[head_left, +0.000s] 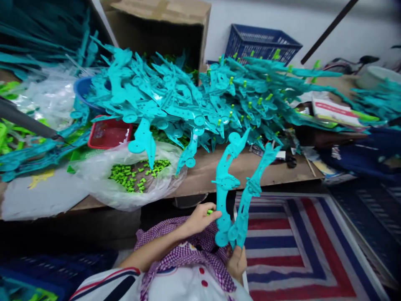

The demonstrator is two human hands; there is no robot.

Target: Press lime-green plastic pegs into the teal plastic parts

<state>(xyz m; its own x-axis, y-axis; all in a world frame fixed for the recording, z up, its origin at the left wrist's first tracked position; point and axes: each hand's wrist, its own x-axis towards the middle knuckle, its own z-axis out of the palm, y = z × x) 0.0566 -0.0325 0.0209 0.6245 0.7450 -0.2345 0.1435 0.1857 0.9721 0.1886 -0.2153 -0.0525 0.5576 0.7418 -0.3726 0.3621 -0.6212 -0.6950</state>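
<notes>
Two long turquoise plastic parts (222, 192), joined or held together at their lower ends, stand up in front of my body. My right hand (237, 261) is closed around their bottom end. Beside the left part, my left hand (202, 217) has its fingers curled on small lime-green plastic pieces (209, 212), its fingertips at the part's edge. More green pieces (125, 177) lie in an open clear plastic bag (103, 188) on the bench. A large heap of similar turquoise parts (175, 92) covers the bench behind, several on the right with green pieces fitted.
A red tray (109, 133) and a blue bowl (82, 94) sit left of the heap. Behind it are a cardboard box (163, 10) and a blue crate (263, 37). The bench edge (200, 184) runs just beyond my hands; a striped sheet (282, 242) lies to the right.
</notes>
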